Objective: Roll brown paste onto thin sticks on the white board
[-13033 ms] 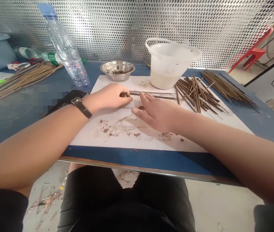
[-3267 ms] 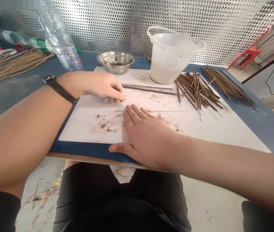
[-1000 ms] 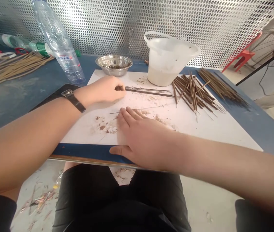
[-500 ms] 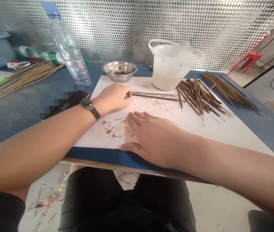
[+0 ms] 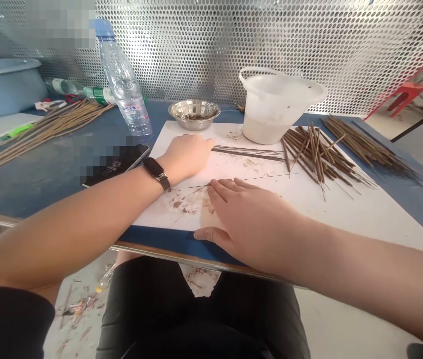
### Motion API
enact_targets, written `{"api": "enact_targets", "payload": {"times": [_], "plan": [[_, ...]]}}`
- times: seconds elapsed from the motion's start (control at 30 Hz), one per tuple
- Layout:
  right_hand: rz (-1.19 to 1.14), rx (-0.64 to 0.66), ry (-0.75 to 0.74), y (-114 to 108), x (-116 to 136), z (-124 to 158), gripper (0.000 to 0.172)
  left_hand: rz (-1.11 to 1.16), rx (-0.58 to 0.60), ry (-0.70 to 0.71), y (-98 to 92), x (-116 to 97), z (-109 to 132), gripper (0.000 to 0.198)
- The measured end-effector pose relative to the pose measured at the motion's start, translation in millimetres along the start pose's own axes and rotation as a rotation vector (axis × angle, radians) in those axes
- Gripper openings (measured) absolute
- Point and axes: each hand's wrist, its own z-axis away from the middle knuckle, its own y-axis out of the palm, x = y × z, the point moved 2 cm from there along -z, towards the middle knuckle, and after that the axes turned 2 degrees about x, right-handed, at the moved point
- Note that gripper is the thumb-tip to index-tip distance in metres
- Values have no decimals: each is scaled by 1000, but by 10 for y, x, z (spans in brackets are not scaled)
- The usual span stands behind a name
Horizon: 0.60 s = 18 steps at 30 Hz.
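My left hand [image 5: 190, 157], wearing a dark wristwatch [image 5: 155, 171], is closed on the white board at the near ends of several thin dark sticks [image 5: 248, 152]. Its curled fingers hide whatever they hold. My right hand [image 5: 248, 214] lies flat, palm down, with its fingers stretched out and its thumb out over the blue table edge. Under its fingertips runs a single thin dark stick [image 5: 271, 176], showing on both sides of them. Brown crumbs [image 5: 181, 205] are scattered over the white board [image 5: 349, 219] between the hands.
Behind the hands stand a metal bowl [image 5: 194, 113] with dark bits, a white plastic bucket [image 5: 267, 109] and a clear bottle [image 5: 129, 94]. Thick brown-coated sticks [image 5: 318, 152] lie in a heap at the right, beside another bundle [image 5: 368, 144]. A phone [image 5: 121, 162] lies left.
The camera view has shifted, so the scene sits slightly lower and to the right. My right hand stays flat on the thin stick, whose far end shows more now. The left hand stays closed.
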Motion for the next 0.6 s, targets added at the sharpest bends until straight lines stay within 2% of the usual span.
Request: {"api": "enact_targets", "payload": {"times": [0.13, 0.27, 0.47, 0.53, 0.6], "plan": [[23, -15, 27, 60, -31, -108, 94, -16, -2, -17, 16, -17, -11, 43], [14, 26, 48, 59, -131, -275, 96, -21, -7, -21, -13, 0, 4, 41], [13, 62, 25, -101, -65, -32, 81, -101, 23, -63, -42, -2, 18, 39], [11, 47, 33, -88, -69, -12, 84, -87, 23, -80, -34, 4, 10, 38], [-8, 15, 40, -26, -119, -81, 97, -54, 12, -93, -20, 27, -2, 38]]}}
